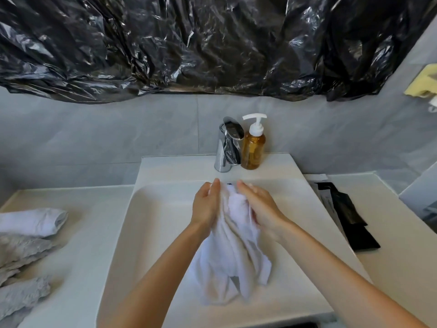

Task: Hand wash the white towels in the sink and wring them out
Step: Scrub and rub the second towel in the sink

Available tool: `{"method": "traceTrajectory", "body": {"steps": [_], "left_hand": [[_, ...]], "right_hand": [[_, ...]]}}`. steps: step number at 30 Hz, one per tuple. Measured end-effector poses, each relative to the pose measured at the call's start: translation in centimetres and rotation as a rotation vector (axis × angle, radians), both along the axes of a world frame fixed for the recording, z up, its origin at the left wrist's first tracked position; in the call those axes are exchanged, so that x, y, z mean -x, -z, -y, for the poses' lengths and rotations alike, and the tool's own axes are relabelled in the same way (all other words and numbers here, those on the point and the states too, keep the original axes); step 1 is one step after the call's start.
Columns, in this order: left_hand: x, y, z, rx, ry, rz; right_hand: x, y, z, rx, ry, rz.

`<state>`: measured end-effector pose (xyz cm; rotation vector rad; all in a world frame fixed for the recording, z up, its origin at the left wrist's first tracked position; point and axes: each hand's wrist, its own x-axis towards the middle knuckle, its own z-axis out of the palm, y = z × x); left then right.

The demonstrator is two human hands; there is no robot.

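Observation:
A white towel (233,254) hangs bunched over the white sink (146,223), its lower end draping toward the basin's near side. My left hand (205,205) and my right hand (259,205) press its upper part between their palms. The fingers of both hands are straight and point away from me toward the tap. On the counter to the left lies another folded white towel (30,222), with greyish crumpled towels (21,278) in front of it.
A chrome faucet (227,145) and an amber pump soap bottle (253,147) stand on the sink's back ledge. Black packets (347,214) lie on the right counter. Black plastic sheeting (212,43) covers the wall above. A yellow cloth (423,87) hangs far right.

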<state>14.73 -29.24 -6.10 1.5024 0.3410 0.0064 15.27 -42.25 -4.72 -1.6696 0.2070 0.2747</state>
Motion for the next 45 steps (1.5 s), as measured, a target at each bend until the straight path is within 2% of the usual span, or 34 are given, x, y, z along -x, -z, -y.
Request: {"method": "traceTrajectory", "body": {"steps": [1,4,7,10,14,21,26,28,31,33,35,37,42,45], "left_hand": [[-0.3,0.5,0.5,-0.007,-0.010,-0.009],[-0.6,1.3,2.6,-0.062,0.019,0.006],[-0.1,1.9,3.9,-0.076,0.088,0.055],[0.0,2.5,2.9,-0.060,0.060,0.105],[-0.9,3.1,0.8,0.005,-0.079,0.048],[0.0,2.5,2.7,0.055,0.077,0.178],[-0.8,2.7,0.9,-0.042,-0.089,0.190],[-0.3,2.8,0.7,0.003,-0.104,0.198],[1.3,2.3,2.1,0.067,0.056,0.255],[2.2,1.7,3.5,0.092,0.211,0.286],[1.7,1.0,3.5,0.108,0.183,0.290],[0.5,0.6,2.7,0.125,0.084,0.244],[-2.5,0.7,2.6,-0.049,0.010,0.185],[-3.4,1.2,3.6,-0.105,-0.037,0.194]], "right_hand": [[0.5,0.6,-1.2,0.059,0.024,0.066],[0.1,1.1,-3.7,0.251,0.323,0.288],[-2.5,1.3,-3.7,0.230,0.475,0.322],[-3.0,2.6,-4.1,0.185,0.419,0.316],[0.3,4.2,-5.6,0.305,0.252,0.404],[-3.3,2.8,-4.3,0.222,0.429,0.491],[-0.2,4.4,-5.4,0.273,0.246,0.578],[0.0,4.3,-5.4,0.236,0.217,0.623],[-2.0,3.8,-4.0,0.197,0.263,0.556],[-3.5,3.3,-2.4,0.081,0.306,0.421],[-4.1,3.3,-0.9,-0.009,0.292,0.305],[-3.8,3.2,-0.2,-0.005,0.230,0.313],[-4.4,2.3,-0.3,-0.046,0.230,0.423],[-4.3,2.9,-0.3,0.056,0.261,0.471]]}}
